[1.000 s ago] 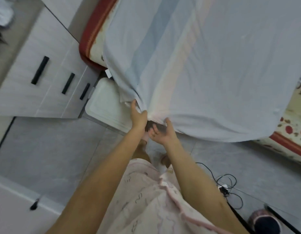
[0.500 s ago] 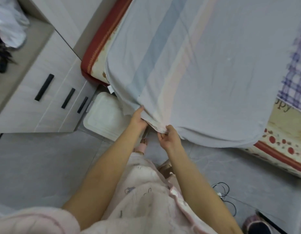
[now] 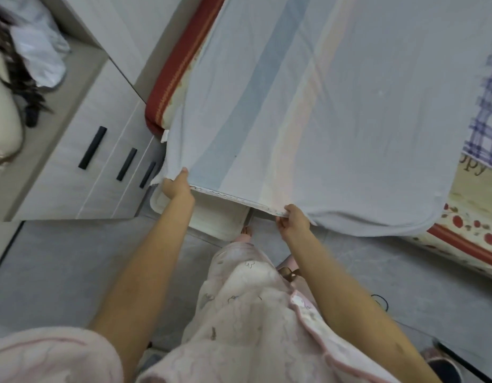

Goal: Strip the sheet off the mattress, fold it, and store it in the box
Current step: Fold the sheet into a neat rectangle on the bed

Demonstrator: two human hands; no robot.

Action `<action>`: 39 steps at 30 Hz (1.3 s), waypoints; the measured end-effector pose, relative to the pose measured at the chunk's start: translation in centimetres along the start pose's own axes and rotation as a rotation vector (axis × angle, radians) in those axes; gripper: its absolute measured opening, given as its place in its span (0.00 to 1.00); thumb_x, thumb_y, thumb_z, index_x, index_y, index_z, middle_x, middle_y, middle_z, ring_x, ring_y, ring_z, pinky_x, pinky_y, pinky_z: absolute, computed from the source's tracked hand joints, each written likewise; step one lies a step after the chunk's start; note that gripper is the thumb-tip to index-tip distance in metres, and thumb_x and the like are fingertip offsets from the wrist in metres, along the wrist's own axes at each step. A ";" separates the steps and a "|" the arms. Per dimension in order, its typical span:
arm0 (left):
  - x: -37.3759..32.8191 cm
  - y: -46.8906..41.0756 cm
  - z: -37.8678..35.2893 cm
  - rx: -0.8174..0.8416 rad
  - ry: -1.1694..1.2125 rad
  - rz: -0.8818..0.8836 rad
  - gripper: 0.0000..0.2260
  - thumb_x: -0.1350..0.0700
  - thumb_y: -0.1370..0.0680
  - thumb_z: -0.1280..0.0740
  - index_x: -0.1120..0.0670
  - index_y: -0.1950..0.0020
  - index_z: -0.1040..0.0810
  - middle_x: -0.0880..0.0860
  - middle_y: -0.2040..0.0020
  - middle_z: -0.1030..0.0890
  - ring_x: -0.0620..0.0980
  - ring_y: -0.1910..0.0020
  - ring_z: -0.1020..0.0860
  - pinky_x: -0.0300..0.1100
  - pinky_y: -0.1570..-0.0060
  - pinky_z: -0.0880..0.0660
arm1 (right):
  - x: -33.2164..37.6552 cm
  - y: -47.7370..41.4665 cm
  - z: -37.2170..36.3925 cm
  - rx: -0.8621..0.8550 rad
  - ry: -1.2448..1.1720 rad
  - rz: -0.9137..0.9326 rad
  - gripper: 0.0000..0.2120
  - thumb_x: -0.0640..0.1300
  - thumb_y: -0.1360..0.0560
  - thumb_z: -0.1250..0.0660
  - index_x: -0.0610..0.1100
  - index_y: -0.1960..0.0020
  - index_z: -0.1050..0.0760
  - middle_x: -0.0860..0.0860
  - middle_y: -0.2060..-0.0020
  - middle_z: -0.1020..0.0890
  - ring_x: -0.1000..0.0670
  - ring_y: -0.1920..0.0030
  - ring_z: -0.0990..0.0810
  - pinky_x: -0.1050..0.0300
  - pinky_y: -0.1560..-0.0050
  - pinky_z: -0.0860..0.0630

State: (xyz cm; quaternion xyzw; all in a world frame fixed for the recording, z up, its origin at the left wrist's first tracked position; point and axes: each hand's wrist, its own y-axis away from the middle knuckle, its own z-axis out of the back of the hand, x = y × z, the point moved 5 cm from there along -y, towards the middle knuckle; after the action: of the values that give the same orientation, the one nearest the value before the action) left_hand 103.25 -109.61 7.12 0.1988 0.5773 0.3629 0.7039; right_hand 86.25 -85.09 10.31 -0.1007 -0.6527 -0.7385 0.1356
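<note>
A pale blue sheet with faint blue and pink stripes lies spread over the mattress, whose red-trimmed, flower-printed edge shows at the right and upper left. My left hand grips the sheet's near hem by its left corner. My right hand pinches the same hem further right, and the edge is stretched between them. A white lidded box sits on the floor under that hem, partly hidden by the sheet and my left arm.
A grey drawer unit with black handles stands left of the box. Clothes lie on top of it. A purple checked cloth rests on the bed at right. Grey tiled floor lies below, with a black cable and slippers at lower right.
My hands have moved apart along the sheet's hem, left hand going left and right hand going right, so the bunched edge is now pulled out straight. The view shifted upward slightly.
</note>
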 end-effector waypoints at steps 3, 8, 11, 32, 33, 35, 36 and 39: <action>0.7 -0.3 2.5 -0.011 -0.080 -0.099 0.18 0.62 0.26 0.31 0.64 0.37 0.26 0.58 0.41 0.22 0.55 0.43 0.23 0.43 0.43 0.26 | -1.7 -0.6 0.8 -0.035 0.037 -0.047 0.05 0.35 0.27 0.35 0.41 0.52 0.29 0.46 0.65 0.24 0.51 0.69 0.26 0.66 0.81 0.28; 1.8 -1.1 4.3 0.020 -0.059 -0.112 0.18 0.65 0.24 0.33 0.65 0.36 0.28 0.60 0.38 0.23 0.56 0.42 0.23 0.48 0.40 0.26 | -3.5 -0.9 1.6 -0.035 0.082 -0.098 0.07 0.34 0.26 0.35 0.42 0.49 0.28 0.47 0.66 0.24 0.51 0.71 0.26 0.67 0.81 0.29; 2.3 -1.7 5.0 0.104 0.056 0.006 0.16 0.67 0.24 0.34 0.64 0.36 0.28 0.61 0.39 0.23 0.58 0.44 0.23 0.51 0.43 0.24 | -3.9 -0.5 1.5 -0.020 0.118 -0.101 0.04 0.34 0.25 0.37 0.41 0.57 0.28 0.47 0.66 0.25 0.52 0.74 0.27 0.68 0.81 0.30; -7.4 3.2 0.5 0.332 0.271 0.161 0.19 0.64 0.17 0.49 0.63 0.26 0.42 0.61 0.26 0.38 0.59 0.28 0.36 0.51 0.32 0.38 | -0.2 1.3 1.9 -0.019 -0.089 0.041 0.08 0.30 0.29 0.43 0.40 0.64 0.34 0.46 0.67 0.29 0.49 0.70 0.29 0.68 0.81 0.32; -6.8 2.9 0.7 0.332 0.321 0.227 0.19 0.66 0.17 0.49 0.65 0.26 0.42 0.61 0.26 0.38 0.59 0.28 0.37 0.46 0.33 0.39 | -0.2 1.3 2.0 -0.022 -0.113 0.033 0.09 0.30 0.29 0.44 0.40 0.65 0.35 0.46 0.68 0.30 0.49 0.70 0.29 0.68 0.81 0.32; -7.0 3.6 1.4 0.291 0.221 0.209 0.18 0.69 0.18 0.50 0.69 0.28 0.39 0.63 0.27 0.36 0.59 0.29 0.36 0.37 0.35 0.42 | -0.2 1.1 2.1 -0.021 -0.153 0.023 0.10 0.28 0.29 0.45 0.40 0.65 0.37 0.46 0.68 0.31 0.49 0.70 0.29 0.67 0.82 0.30; -7.1 3.6 1.5 0.305 0.209 0.256 0.18 0.69 0.18 0.51 0.68 0.29 0.37 0.62 0.28 0.34 0.58 0.30 0.34 0.38 0.37 0.39 | -0.2 0.9 2.2 -0.021 -0.182 0.019 0.10 0.28 0.28 0.46 0.40 0.65 0.37 0.46 0.67 0.31 0.49 0.70 0.29 0.65 0.82 0.28; -8.2 2.8 0.7 0.367 0.205 0.271 0.18 0.62 0.17 0.51 0.59 0.30 0.31 0.53 0.32 0.28 0.53 0.33 0.29 0.47 0.40 0.30 | -0.4 0.8 2.2 -0.021 -0.228 0.001 0.09 0.28 0.28 0.47 0.39 0.63 0.36 0.45 0.65 0.31 0.48 0.67 0.28 0.61 0.80 0.26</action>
State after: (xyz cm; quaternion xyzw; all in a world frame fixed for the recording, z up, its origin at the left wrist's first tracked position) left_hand 102.59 -113.76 14.70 0.3611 0.6700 0.3613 0.5386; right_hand 86.86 -82.99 11.22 -0.1857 -0.6561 -0.7290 0.0599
